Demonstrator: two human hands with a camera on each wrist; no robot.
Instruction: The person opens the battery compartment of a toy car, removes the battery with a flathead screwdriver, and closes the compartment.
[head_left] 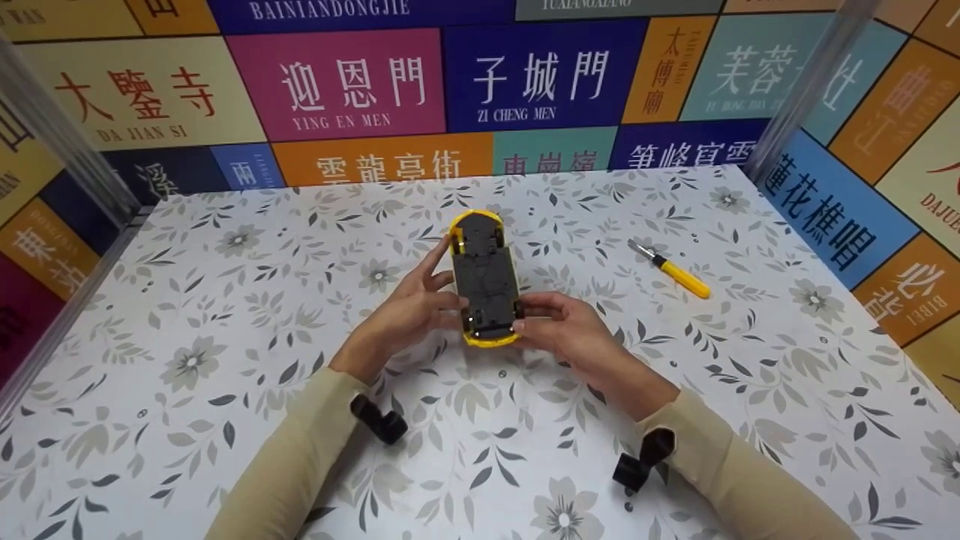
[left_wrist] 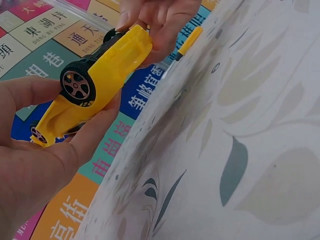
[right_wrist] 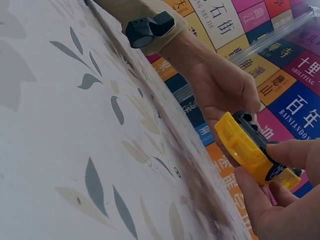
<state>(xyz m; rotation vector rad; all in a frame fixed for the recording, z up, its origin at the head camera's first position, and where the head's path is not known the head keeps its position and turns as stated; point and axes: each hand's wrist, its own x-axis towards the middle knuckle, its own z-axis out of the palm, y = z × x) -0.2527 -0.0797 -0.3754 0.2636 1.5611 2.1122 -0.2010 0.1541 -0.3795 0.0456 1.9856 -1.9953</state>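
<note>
Head view: the left hand (head_left: 409, 307) and right hand (head_left: 571, 330) grip a yellow toy car (head_left: 486, 285) between them; what looks like a screwdriver (head_left: 681, 276) lies well to the grip's right. Left wrist view: the left hand clasps the car just beside a wheel (left_wrist: 78, 84). Right wrist view: the right hand pinches one end of it.

Head view bright; 2 wrist views dimmer, tabletop (right_wrist: 100, 135) softly shadowed
</note>
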